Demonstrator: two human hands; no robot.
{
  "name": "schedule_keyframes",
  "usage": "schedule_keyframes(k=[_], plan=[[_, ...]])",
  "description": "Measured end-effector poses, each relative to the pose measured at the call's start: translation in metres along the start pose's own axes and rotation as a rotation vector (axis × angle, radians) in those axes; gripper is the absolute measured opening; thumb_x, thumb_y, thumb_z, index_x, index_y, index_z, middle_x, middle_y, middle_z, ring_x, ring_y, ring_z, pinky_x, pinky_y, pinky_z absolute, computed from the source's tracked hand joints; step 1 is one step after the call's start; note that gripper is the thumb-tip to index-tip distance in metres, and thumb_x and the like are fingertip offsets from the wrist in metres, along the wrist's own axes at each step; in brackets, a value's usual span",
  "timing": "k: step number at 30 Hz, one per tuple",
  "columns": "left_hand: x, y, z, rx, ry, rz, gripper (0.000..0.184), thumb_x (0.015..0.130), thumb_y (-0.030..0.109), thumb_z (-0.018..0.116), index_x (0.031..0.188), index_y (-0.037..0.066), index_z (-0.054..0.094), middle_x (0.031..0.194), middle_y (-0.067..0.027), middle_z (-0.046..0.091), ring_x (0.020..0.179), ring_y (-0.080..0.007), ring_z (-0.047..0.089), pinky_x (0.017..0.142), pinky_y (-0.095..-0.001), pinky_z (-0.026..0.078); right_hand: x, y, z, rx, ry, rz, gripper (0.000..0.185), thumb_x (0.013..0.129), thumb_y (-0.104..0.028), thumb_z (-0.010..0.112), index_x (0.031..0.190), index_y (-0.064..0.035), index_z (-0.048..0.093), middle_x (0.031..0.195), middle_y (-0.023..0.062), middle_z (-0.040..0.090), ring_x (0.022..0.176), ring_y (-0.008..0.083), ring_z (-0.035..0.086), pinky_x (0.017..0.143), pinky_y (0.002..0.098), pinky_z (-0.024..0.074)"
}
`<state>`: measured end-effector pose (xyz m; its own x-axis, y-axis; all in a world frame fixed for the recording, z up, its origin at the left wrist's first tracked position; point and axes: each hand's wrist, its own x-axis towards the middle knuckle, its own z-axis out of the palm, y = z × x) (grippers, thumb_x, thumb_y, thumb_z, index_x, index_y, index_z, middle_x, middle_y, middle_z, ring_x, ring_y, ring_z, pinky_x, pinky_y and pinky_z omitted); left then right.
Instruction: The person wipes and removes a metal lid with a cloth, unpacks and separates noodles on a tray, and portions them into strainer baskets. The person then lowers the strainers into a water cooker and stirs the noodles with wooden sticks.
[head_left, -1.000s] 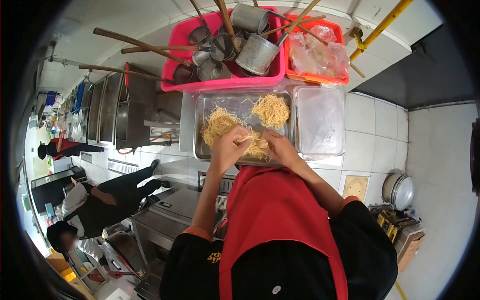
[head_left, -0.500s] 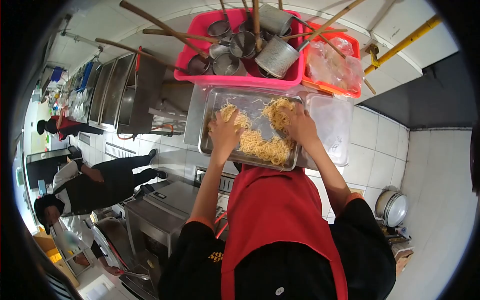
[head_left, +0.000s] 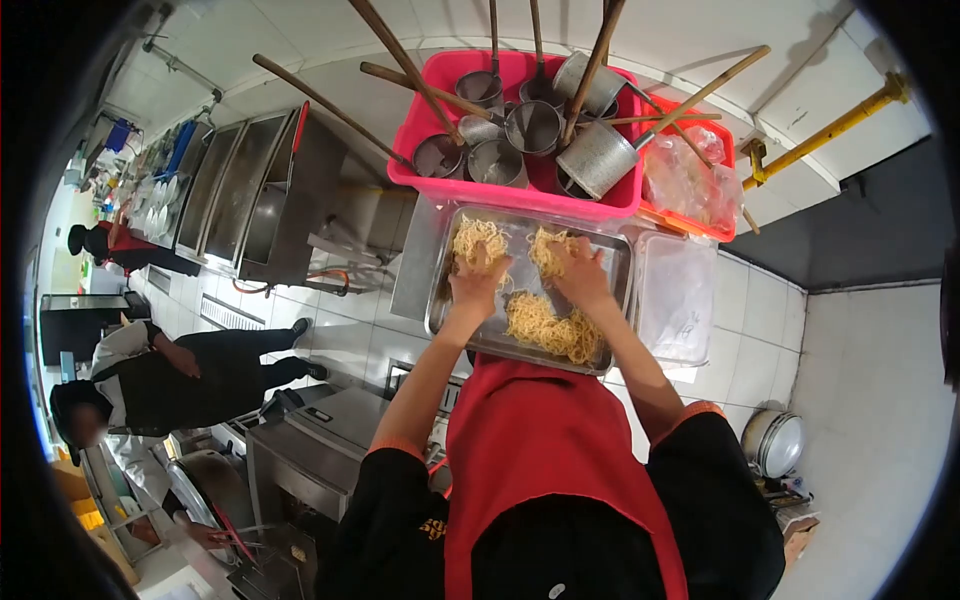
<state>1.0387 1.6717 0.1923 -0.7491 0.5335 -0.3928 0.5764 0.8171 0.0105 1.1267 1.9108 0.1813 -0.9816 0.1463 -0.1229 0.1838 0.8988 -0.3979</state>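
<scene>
Three tangled heaps of pale-yellow noodles (head_left: 550, 328) inside the shallow rectangular steel tray (head_left: 517, 262). Left hand (head_left: 477, 284) on the heap at tray's far left, fingers apart. Right hand (head_left: 583, 278) on the heap right of tray's far middle, fingers apart. Beyond tray: bright-pink plastic tub (head_left: 510, 196).

Strainers (head_left: 598, 160) in pink tub (head_left: 520, 197); plastic bags (head_left: 688, 182) in orange basket (head_left: 692, 224).
</scene>
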Motion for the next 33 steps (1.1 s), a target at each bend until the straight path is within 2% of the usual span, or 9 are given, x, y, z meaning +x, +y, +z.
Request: schedule_keyframes(k=[5,8,10,12,17,22,25,27,33], plan=[[-0.003,-0.028,-0.023,-0.359,0.096,0.000,0.104,0.081,0.009,0.084,0.166,0.043,0.034,0.179,-0.0161,0.016,0.151,-0.0582,0.036,0.106,-0.0591,0.056,-0.005,-0.038,-0.023,0.055,-0.124,0.092,0.077,0.089,-0.023,0.082,0.157,-0.0285,0.046,0.158,0.0256,0.037,0.138,0.0659,0.042,0.114,0.0658,0.0462],[-0.017,-0.027,-0.030,-0.175,-0.094,0.109,0.096,0.083,0.004,0.079,0.163,0.040,0.040,0.175,-0.0182,0.024,0.150,-0.0579,0.039,0.103,-0.0559,0.058,-0.004,-0.062,-0.017,-0.025,-0.081,0.138,0.074,0.086,-0.019,0.082,0.152,-0.0234,0.050,0.148,0.0268,0.042,0.125,0.0635,0.050,0.107,0.0662,0.0469],[0.005,-0.029,0.023,0.042,0.118,0.148,0.091,0.083,0.003,0.077,0.161,0.037,0.043,0.172,-0.0176,0.029,0.146,-0.0585,0.044,0.104,-0.0535,0.058,0.003,-0.057,0.014,-0.093,-0.048,0.106,0.072,0.085,-0.018,0.082,0.150,-0.0218,0.051,0.148,0.0257,0.042,0.122,0.0609,0.052,0.104,0.0664,0.0474],[0.004,-0.033,0.004,-0.025,0.092,0.179,0.084,0.084,0.003,0.076,0.158,0.033,0.049,0.171,-0.0164,0.032,0.142,-0.0627,0.045,0.103,-0.0529,0.058,0.016,-0.042,0.039,0.076,-0.095,-0.009,0.076,0.088,-0.027,0.085,0.155,-0.0236,0.049,0.162,0.0233,0.033,0.142,0.0648,0.042,0.121,0.0674,0.0402],[-0.003,-0.073,-0.008,-0.642,0.312,0.274,0.058,0.081,0.006,0.080,0.135,0.019,0.061,0.140,-0.0170,0.062,0.129,-0.0467,0.062,0.095,-0.0469,0.059,0.018,-0.033,0.005,0.622,0.028,0.012,0.040,0.093,-0.005,0.065,0.132,-0.0107,0.061,0.104,0.0193,0.074,0.113,0.0372,0.068,0.107,0.0485,0.0544],[-0.017,-0.108,-0.077,-1.078,0.357,0.277,0.045,0.082,0.002,0.075,0.122,0.011,0.056,0.116,-0.0117,0.068,0.106,-0.0295,0.071,0.089,-0.0400,0.058,0.040,-0.135,-0.147,1.171,0.205,0.000,0.030,0.101,0.000,0.057,0.131,-0.0034,0.059,0.116,0.0068,0.074,0.101,0.0141,0.071,0.087,0.0301,0.0591],[-0.029,-0.132,-0.139,-1.407,0.329,0.284,0.038,0.084,-0.002,0.070,0.117,0.009,0.053,0.110,-0.0099,0.066,0.098,-0.0223,0.068,0.086,-0.0362,0.056,0.110,-0.130,-0.148,1.093,0.276,-0.216,0.037,0.096,-0.001,0.064,0.133,-0.0040,0.059,0.119,0.0119,0.070,0.108,0.0218,0.070,0.096,0.0352,0.0574],[-0.035,-0.143,-0.180,-1.585,0.320,0.293,0.036,0.087,-0.004,0.067,0.117,0.008,0.052,0.109,-0.0068,0.065,0.097,-0.0163,0.066,0.084,-0.0326,0.056,0.146,-0.142,-0.143,0.425,0.680,-0.443,0.043,0.091,-0.005,0.072,0.132,-0.0052,0.061,0.123,0.0155,0.062,0.114,0.0308,0.065,0.104,0.0378,0.0526],[-0.037,-0.153,-0.266,-1.599,0.584,0.434,0.032,0.089,-0.008,0.061,0.115,0.007,0.050,0.108,-0.0032,0.064,0.095,-0.0080,0.063,0.079,-0.0274,0.056,0.178,-0.115,-0.102,0.222,0.373,-0.490,0.041,0.088,-0.010,0.078,0.128,-0.0105,0.067,0.127,0.0203,0.060,0.118,0.0438,0.063,0.104,0.0510,0.0533]])
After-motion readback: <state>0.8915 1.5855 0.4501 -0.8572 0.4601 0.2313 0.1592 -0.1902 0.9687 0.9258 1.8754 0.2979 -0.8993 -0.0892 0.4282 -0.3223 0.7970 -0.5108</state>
